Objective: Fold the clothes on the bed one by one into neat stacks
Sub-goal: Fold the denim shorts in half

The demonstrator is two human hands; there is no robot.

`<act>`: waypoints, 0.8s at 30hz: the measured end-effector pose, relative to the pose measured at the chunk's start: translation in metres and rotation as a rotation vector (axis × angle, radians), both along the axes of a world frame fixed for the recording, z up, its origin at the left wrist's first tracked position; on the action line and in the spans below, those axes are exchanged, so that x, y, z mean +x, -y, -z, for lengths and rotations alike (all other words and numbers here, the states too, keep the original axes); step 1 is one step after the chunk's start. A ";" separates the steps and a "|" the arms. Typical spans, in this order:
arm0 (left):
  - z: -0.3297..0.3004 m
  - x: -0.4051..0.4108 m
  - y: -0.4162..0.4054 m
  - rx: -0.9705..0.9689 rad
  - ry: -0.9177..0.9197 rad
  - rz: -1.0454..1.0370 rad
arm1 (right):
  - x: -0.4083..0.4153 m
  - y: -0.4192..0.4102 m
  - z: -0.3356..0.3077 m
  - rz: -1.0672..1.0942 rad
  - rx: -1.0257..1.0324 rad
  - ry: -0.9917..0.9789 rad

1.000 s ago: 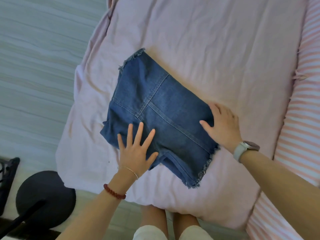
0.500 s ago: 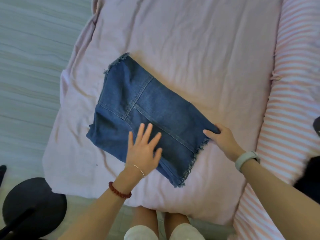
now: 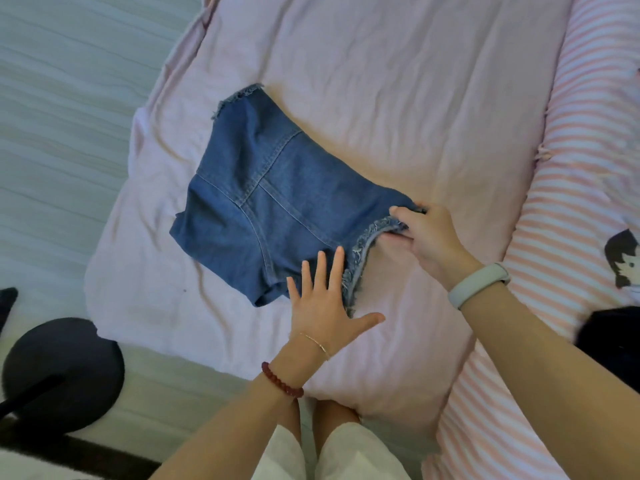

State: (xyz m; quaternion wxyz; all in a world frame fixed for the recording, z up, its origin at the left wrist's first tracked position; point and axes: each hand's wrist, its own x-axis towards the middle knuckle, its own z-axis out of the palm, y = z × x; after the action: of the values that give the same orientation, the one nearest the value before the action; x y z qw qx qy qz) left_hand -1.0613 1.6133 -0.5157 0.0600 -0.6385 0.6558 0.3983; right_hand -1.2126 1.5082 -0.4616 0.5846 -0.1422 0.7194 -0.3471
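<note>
1. A pair of blue denim shorts (image 3: pixel 277 199) lay folded on the pale pink sheet (image 3: pixel 398 81) of the bed, set at a slant, with one frayed hem at the far left and the other frayed hem at the near right.
2. The left hand (image 3: pixel 325 303) lay flat with its fingers straight and spread wide. Its fingertips pressed on the near right corner of the shorts beside the frayed hem, while its palm and thumb rested on the sheet.
3. The left wrist carried a thin gold chain bracelet (image 3: pixel 317 344) and, nearer the person, a dark red bead bracelet (image 3: pixel 280 381).
4. The right hand (image 3: pixel 429 237) gripped the right corner of the shorts, its thumb on top of the cloth and its fingers curled under the frayed hem, which was raised a little off the sheet there.
5. A pale fitness band (image 3: pixel 478 285) sat on the right wrist.
6. A pink-and-white striped duvet (image 3: pixel 571 168) ran along the right side of the bed, with a cartoon figure (image 3: pixel 623 258) printed near its right edge and a dark item (image 3: pixel 609 344) just near of that; what it was could not be told.
7. A round black stool (image 3: pixel 62 372) stood on the pale floor (image 3: pixel 62 116) at the near left, beside the bed.
8. The person's knees in white shorts (image 3: pixel 346 452) showed at the near edge of the bed.
</note>
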 end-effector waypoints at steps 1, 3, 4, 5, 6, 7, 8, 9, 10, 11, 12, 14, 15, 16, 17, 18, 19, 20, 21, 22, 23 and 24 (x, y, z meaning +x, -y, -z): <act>-0.004 -0.008 0.000 -0.031 0.012 -0.056 | 0.005 0.005 -0.006 -0.007 -0.001 0.017; -0.009 -0.020 0.002 -0.089 0.016 -0.155 | 0.014 0.016 -0.017 -0.004 0.016 0.044; -0.011 -0.022 0.003 -0.134 -0.004 -0.214 | 0.018 0.022 -0.020 0.003 0.032 0.061; -0.012 -0.021 0.005 -0.194 -0.037 -0.277 | 0.021 0.027 -0.023 0.016 0.048 0.083; -0.014 -0.017 0.007 -0.248 -0.073 -0.333 | 0.024 0.031 -0.026 0.035 0.055 0.106; -0.017 -0.011 0.009 -0.286 -0.101 -0.368 | 0.025 0.034 -0.028 0.051 0.054 0.118; -0.019 -0.004 0.010 -0.315 -0.113 -0.384 | 0.027 0.038 -0.029 0.061 0.050 0.119; -0.022 0.005 0.010 -0.346 -0.105 -0.393 | 0.029 0.040 -0.030 0.066 0.046 0.114; -0.025 0.015 0.011 -0.373 -0.091 -0.409 | 0.030 0.043 -0.032 0.069 0.044 0.108; -0.028 0.027 0.013 -0.391 -0.078 -0.435 | 0.032 0.045 -0.033 0.071 0.043 0.101; -0.032 0.038 0.016 -0.396 -0.068 -0.461 | 0.034 0.047 -0.034 0.073 0.042 0.091; -0.038 0.059 0.023 -0.372 -0.048 -0.499 | 0.040 0.052 -0.035 0.054 0.029 0.067; -0.039 0.067 0.028 -0.354 -0.041 -0.509 | 0.044 0.056 -0.035 0.032 0.019 0.051; -0.040 0.073 0.033 -0.336 -0.037 -0.522 | 0.048 0.060 -0.035 0.002 0.009 0.028; -0.040 0.078 0.039 -0.323 -0.037 -0.538 | 0.054 0.064 -0.034 -0.036 0.003 -0.002; -0.039 0.083 0.044 -0.318 -0.039 -0.552 | 0.060 0.069 -0.033 -0.075 0.000 -0.037; -0.039 0.086 0.049 -0.318 -0.045 -0.559 | 0.066 0.072 -0.032 -0.112 -0.005 -0.077; -0.038 0.090 0.053 -0.325 -0.060 -0.565 | 0.072 0.077 -0.030 -0.144 -0.020 -0.120; -0.038 0.095 0.057 -0.335 -0.077 -0.572 | 0.078 0.081 -0.028 -0.168 -0.046 -0.158; -0.037 0.101 0.062 -0.343 -0.089 -0.586 | 0.085 0.086 -0.026 -0.184 -0.081 -0.191; -0.036 0.109 0.067 -0.351 -0.092 -0.602 | 0.092 0.090 -0.025 -0.194 -0.117 -0.216; -0.034 0.116 0.072 -0.363 -0.089 -0.617 | 0.100 0.095 -0.024 -0.206 -0.141 -0.235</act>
State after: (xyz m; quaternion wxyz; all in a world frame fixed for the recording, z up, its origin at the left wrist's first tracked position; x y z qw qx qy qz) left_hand -0.9449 1.5414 -0.4817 -0.2063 -0.7888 0.4941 0.3019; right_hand -1.1129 1.4130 -0.4375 0.5174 -0.2954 0.7383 -0.3162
